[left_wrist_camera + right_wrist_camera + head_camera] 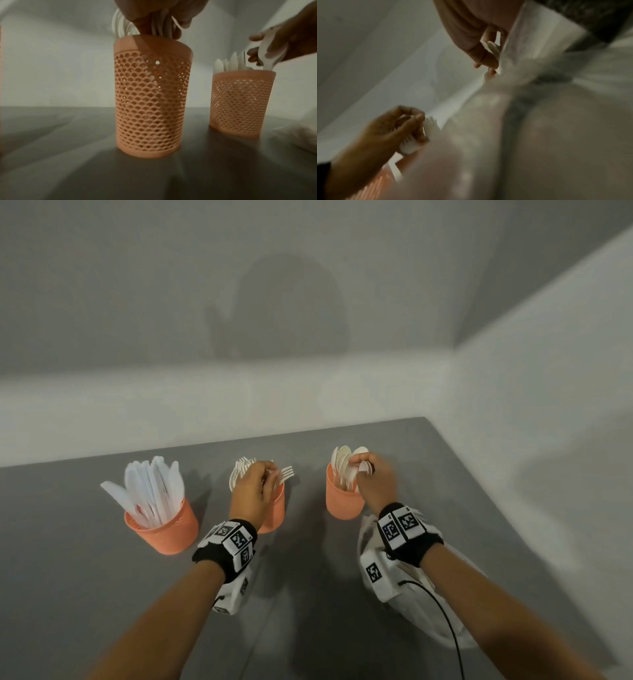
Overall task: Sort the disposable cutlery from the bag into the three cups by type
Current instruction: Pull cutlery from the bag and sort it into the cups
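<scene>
Step in hand: depositing, both hands at once. Left hand (252, 487), grip closed on several forks (286, 474), over the middle cup (152, 94). Right hand (375, 479) pinches spoons (363, 467) at the right cup (342, 501). Next, judged: lower handles in, release.

Count: three orange cups on the bench (85, 577); knives (150, 491) fill the left one. One white bag (380, 577) under the right wrist. Pieces too bunched to count.

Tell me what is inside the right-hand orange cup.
White spoons stand bowl-up in the right cup; the right hand holds more at its rim. Their handles and the cup bottom are hidden.
</scene>
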